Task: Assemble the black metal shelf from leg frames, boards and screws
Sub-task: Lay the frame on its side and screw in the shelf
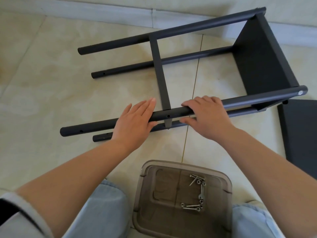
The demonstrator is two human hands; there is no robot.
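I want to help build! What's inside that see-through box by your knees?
Inside the box lie loose silver screws and small washers, gathered along its right side. Nothing covers them, though they overlap too much for an exact count.

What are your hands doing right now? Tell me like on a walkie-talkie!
Left hand flat on near leg tube. Right hand gripping same tube. One board fitted, spare board on floor. Screws in tray, nothing blocking.

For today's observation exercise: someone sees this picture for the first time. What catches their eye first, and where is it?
First, the half-built black shelf lying on its side across the tiled floor, one board fixed at its right end. Next, the right hand gripping the near leg tube and the left hand resting flat on it. Below, a clear tray holds screws.
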